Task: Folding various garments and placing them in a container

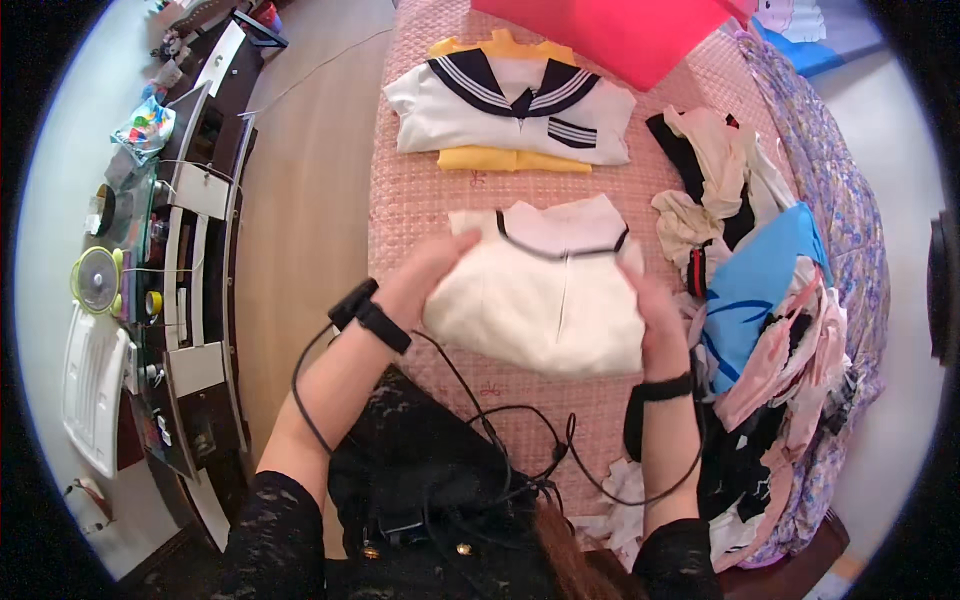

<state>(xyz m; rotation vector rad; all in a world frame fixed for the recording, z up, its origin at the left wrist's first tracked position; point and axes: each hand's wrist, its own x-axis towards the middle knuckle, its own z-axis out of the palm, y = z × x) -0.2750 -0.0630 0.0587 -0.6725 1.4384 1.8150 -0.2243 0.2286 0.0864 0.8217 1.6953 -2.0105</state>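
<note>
Between my two hands is a folded cream-white top with a dark-trimmed collar and a short slit at the neck. My left hand grips its left edge, and my right hand grips the right edge; some fingers are hidden under the cloth. Whether the top is lifted or resting on the bed is hard to tell. Just beyond it lies a folded white sailor-style top with a navy striped collar, over a folded yellow garment.
A pink quilted cover spreads under the clothes. At the right, loose clothes are heaped beside a purple patterned blanket. A black cable loops between my arms. A cabinet stands left, across the wooden floor.
</note>
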